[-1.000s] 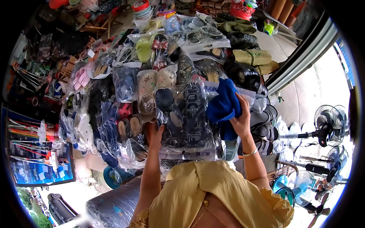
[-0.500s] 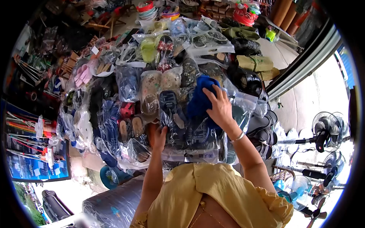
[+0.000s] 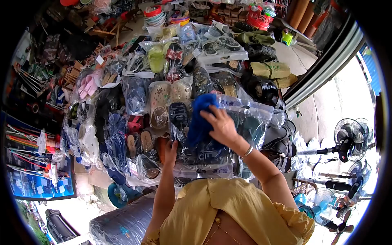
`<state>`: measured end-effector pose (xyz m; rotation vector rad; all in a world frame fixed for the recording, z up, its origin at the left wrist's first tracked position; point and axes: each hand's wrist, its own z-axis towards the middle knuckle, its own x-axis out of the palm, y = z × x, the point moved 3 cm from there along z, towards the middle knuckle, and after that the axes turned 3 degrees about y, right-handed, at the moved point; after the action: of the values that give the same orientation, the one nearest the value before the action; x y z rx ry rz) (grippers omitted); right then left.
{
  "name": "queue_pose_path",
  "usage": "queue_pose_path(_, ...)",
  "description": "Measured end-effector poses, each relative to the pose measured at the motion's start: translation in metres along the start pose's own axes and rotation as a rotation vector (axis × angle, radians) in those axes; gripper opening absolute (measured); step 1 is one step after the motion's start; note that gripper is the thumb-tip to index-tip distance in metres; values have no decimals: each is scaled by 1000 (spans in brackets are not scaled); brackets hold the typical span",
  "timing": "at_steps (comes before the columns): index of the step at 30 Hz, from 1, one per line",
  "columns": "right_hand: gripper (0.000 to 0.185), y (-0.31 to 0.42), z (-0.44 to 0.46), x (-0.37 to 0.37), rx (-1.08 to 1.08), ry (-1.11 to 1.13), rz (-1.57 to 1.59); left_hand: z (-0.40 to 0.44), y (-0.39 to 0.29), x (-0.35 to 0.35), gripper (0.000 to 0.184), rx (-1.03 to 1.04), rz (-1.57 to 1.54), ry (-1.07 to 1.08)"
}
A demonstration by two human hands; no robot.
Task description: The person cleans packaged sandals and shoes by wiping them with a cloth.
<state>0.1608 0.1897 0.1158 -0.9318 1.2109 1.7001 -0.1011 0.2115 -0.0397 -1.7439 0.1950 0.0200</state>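
Note:
My right hand (image 3: 222, 126) presses a crumpled blue cloth (image 3: 201, 120) onto clear-bagged dark slippers, its fingers bent over the cloth. Beneath it lies the plastic bag (image 3: 204, 169), with printed strips along its edges; the cloth hides part of the slippers inside. At the bag's near left edge, my left hand (image 3: 169, 153) is closed on the plastic, thumb on top and the other fingers partly hidden. A dark slipper (image 3: 178, 116) shows left of the cloth. Beyond it sit beige patterned slippers (image 3: 160, 100) in their own bag.
Bagged footwear covers the display, with pink slippers (image 3: 88, 85) at left and black shoes (image 3: 263, 87) at right. Several fans (image 3: 349, 136) stand on the right. A blue bucket (image 3: 118, 195) and a plastic-wrapped roll (image 3: 122, 218) are near my left side.
My right hand and the blue cloth have moved left and slightly nearer across the bagged slippers. My left hand stays at the bag's edge.

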Motion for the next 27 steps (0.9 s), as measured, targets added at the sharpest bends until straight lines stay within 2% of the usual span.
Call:
queue_pose_path(2, 79, -14, -3, 32, 4, 81, -14, 1, 2, 0, 38, -42, -39, 4)
queue_pose_path(5, 80, -31, 14, 17, 191, -44, 86, -1, -2, -1, 40, -49, -32, 5)
queue_pose_path(7, 80, -28, 17, -2, 183, -89, 37, 0, -3, -4, 45, -77, 26, 27)
queue_pose_path(9, 81, -19, 12, -17, 80, -140, -3, 2, 3, -3, 51, -109, 72, 47)
queue_pose_path(11, 83, -7, -5, -7, 25, -31, 36, 4, 16, -2, 42, -21, -2, -40)
queue_pose_path(13, 84, -6, -22, 20, -6, 81, 29, 2, 5, -1, 42, 3, -1, -6)
queue_pose_path(18, 84, -32, 1, 4, 185, -83, 54, -1, -1, -3, 43, -26, -41, 43)
queue_pose_path(21, 84, -12, -1, -21, 52, -104, 35, -3, -9, -3, 53, -64, 104, 16)
queue_pose_path(23, 85, 0, -15, -8, -34, -6, 117, 0, 1, -1, 44, -4, -19, 13)
queue_pose_path(25, 84, 4, -29, 22, -46, 157, 78, -6, -20, 3, 45, -21, 32, 1)
queue_pose_path(27, 83, -12, -21, 29, 40, 56, 134, -6, -21, -1, 45, -40, 93, -14)
